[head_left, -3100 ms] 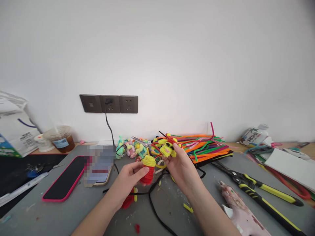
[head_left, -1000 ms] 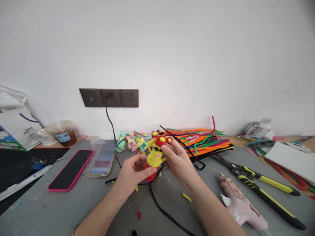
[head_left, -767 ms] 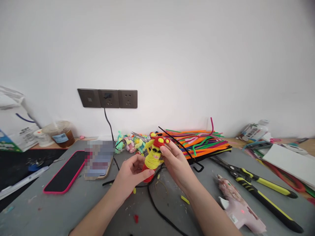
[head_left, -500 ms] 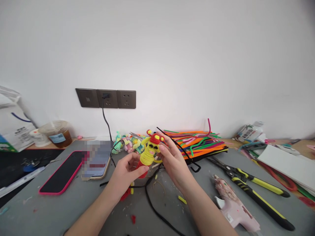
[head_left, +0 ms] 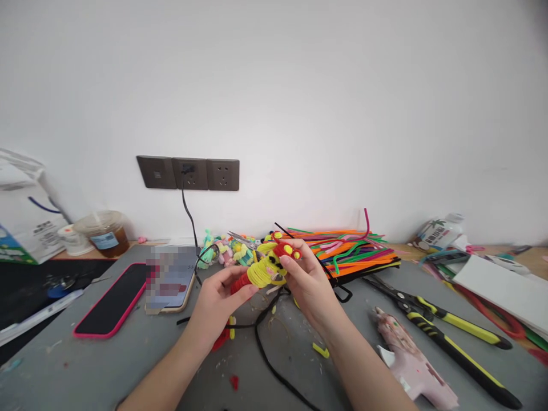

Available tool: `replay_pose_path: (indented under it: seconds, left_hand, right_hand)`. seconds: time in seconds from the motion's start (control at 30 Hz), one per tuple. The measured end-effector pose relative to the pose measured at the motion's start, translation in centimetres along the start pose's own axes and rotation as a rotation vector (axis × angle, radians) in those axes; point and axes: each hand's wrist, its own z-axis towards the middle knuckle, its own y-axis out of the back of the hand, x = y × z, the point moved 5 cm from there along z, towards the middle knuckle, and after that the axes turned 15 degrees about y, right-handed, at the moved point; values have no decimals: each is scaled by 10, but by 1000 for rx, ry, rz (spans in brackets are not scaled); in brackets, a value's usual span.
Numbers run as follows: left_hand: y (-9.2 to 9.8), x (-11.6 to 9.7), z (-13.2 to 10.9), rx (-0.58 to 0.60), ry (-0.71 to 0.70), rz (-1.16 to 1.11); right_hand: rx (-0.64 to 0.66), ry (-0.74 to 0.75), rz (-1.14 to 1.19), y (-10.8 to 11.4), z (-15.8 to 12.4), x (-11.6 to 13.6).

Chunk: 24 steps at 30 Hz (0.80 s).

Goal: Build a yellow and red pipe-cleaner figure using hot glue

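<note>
A pipe-cleaner doll (head_left: 261, 275) with a yellow body, red lower part and red head with yellow dots is held above the grey mat, tilted with its head to the right. My left hand (head_left: 220, 299) is closed around its red lower part. The fingers of my right hand (head_left: 306, 274) pinch the head from the right side, hiding part of it. A black cord (head_left: 268, 357) runs across the mat below the doll. Near my right forearm lies a short bent yellow pipe-cleaner piece (head_left: 320, 350).
Behind the hands are a pile of coloured pipe cleaners (head_left: 355, 251) and a heap of pastel pieces with scissors (head_left: 244, 237). Two phones (head_left: 112, 302) lie left. A pink glue gun (head_left: 406, 354) and long-handled pliers (head_left: 445, 337) lie right. A lidded drink cup (head_left: 107, 234) stands back left.
The doll has tipped over to the right, from nearly upright to a strong slant. My right hand has closed in on its head. The camera view has shifted slightly.
</note>
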Motion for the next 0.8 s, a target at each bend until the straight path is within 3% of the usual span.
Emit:
replay_pose_path:
  seconds: [0.8]
  left_hand:
    - [2,1,0,-61,-44,-76]
  right_hand:
    - [3,11,14,0,-2,-3]
